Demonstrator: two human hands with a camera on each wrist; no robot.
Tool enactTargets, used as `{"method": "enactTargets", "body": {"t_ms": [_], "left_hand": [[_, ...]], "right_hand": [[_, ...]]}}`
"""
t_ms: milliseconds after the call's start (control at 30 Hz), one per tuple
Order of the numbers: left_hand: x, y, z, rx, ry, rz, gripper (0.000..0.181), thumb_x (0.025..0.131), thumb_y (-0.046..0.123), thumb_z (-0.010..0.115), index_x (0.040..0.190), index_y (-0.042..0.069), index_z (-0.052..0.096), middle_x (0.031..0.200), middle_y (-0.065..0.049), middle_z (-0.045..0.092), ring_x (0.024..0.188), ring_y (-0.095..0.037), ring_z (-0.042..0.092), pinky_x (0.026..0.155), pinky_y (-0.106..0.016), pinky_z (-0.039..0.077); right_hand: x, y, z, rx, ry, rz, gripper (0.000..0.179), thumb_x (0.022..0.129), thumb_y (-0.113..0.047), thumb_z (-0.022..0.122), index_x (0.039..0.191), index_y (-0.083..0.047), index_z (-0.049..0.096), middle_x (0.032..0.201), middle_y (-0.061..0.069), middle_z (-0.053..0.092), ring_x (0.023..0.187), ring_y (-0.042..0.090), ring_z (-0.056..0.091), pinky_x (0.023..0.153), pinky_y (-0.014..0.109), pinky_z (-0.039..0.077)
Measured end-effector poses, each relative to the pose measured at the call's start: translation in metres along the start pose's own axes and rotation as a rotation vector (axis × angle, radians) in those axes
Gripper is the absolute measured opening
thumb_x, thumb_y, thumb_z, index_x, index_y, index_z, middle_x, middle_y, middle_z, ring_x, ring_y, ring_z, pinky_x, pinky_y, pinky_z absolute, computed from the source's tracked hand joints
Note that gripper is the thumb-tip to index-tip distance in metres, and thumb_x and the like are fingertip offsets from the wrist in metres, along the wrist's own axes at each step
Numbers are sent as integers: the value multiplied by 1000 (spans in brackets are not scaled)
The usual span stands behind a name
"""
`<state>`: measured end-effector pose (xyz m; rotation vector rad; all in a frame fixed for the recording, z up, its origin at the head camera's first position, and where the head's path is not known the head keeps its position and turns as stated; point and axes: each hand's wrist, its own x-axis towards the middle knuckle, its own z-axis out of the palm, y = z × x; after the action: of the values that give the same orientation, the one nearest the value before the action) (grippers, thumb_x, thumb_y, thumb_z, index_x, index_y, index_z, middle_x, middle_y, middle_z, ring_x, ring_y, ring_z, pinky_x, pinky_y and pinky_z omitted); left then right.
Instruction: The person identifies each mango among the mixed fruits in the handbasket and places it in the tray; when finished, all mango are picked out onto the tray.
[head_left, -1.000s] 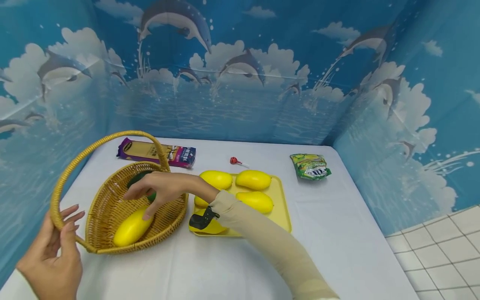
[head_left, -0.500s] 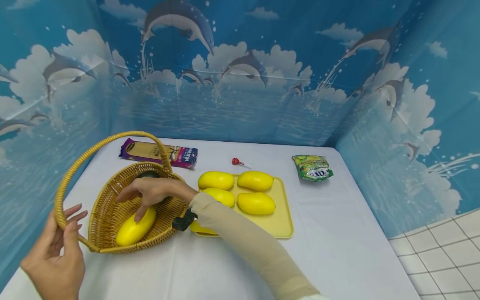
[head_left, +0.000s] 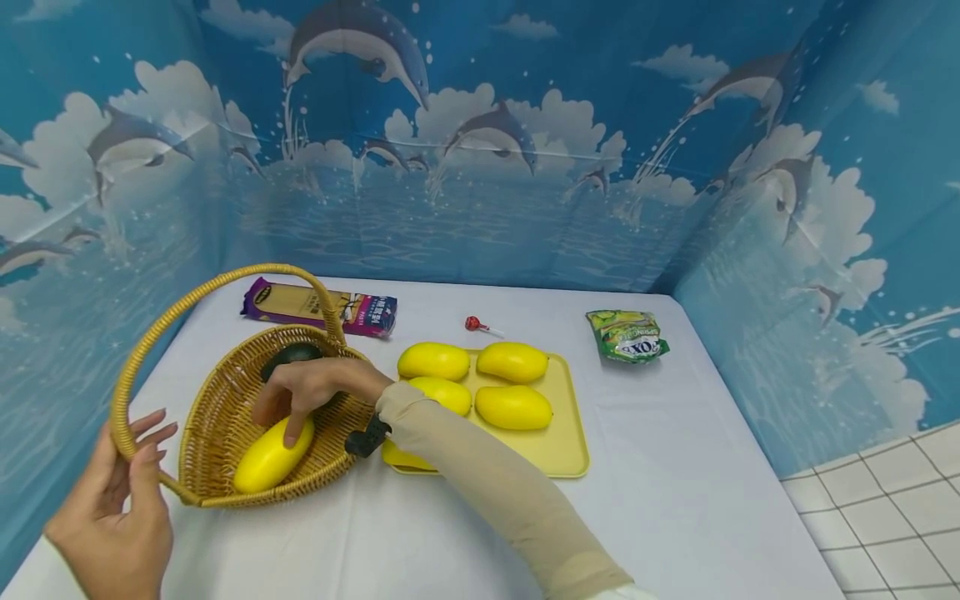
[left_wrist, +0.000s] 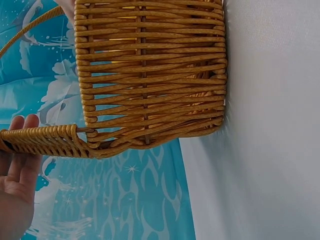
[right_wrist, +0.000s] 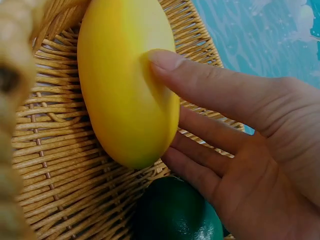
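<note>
My left hand holds the wicker basket by its arched handle, which lies between thumb and fingers; in the left wrist view the fingers show behind the handle. Inside the basket, a yellow mango lies on its side. My right hand reaches in and grips this mango, thumb on the near face and the other fingers behind, partly hidden. Close to those fingers sits a dark green, glossy rounded fruit, partly covered by my hand in the head view.
Right of the basket, a yellow tray holds several mangoes, some hidden under my right forearm. Behind lie a purple pasta packet and a red lollipop. A green candy bag lies at the right. Dolphin-print curtains enclose the table.
My right hand has shifted slightly left and down, and its fingers have closed from a spread pose around the mango. The left hand stays at the basket handle.
</note>
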<state>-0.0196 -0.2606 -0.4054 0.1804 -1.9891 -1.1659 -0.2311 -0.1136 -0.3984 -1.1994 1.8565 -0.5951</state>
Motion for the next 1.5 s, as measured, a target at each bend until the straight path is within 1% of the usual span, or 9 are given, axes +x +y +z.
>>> {"method": "enactTargets", "body": {"t_ms": [233,333,533,633,967,1067,1200,1367,1500], "left_hand": [[0,0,0,-5,-8,4,42,109,7,60,150,17,63,134,-22,73,113,-6,75,91,-13,55],[0,0,0,-8,-10,8,42,109,7,59,150,17,63,134,-23,72,113,-6,75,91,-13,55],[0,-4,0,-51,-5,63,42,109,6,60,150,12,63,134,-25,72,112,-5,75,91,-12,56],[0,-4,0,-61,-4,72,41,109,6,60,150,11,63,133,-26,72,112,-5,75,91,-13,56],[-1,-1,-1,-3,1,-8,43,109,6,60,151,17,62,134,-21,73,112,-4,75,92,-13,55],[-1,-1,-1,-3,-2,-3,42,109,6,60,151,16,62,134,-23,72,112,-4,74,92,-13,55],[-1,-1,0,-11,-1,7,42,109,6,60,151,15,62,134,-25,72,112,-4,74,92,-13,55],[0,0,0,-22,0,22,42,109,6,60,151,14,62,134,-27,71,112,-4,75,92,-13,55],[-2,1,0,-15,-2,13,43,109,5,59,151,15,62,134,-23,72,112,-4,75,91,-12,55]], "right_hand": [[3,0,3,-17,-61,-21,55,90,-6,87,142,-4,70,141,7,71,120,8,67,100,10,50],[4,0,3,-22,-63,-22,54,91,-6,87,141,-4,70,140,7,72,119,7,68,100,10,50],[2,0,4,-29,-52,-44,54,90,-7,87,141,-3,70,140,7,72,120,7,68,100,10,50],[1,0,4,-30,-44,-60,53,91,-7,86,141,-2,70,139,8,72,119,6,68,99,9,50],[-7,-8,1,-15,-13,-137,52,91,-8,87,140,0,70,140,9,72,117,5,68,100,9,49],[-15,-13,0,-63,17,-140,54,92,-13,88,142,-2,70,140,6,72,117,3,67,100,8,48],[-32,-18,-4,-117,54,-191,56,94,-17,87,145,-1,67,142,8,71,119,4,66,103,10,48],[-60,-22,-13,-119,87,-255,54,95,-15,85,144,0,66,142,12,70,121,8,67,104,13,50],[-85,-25,-13,-131,89,-283,50,96,-16,84,141,0,69,138,13,72,117,9,68,103,15,51]]}}
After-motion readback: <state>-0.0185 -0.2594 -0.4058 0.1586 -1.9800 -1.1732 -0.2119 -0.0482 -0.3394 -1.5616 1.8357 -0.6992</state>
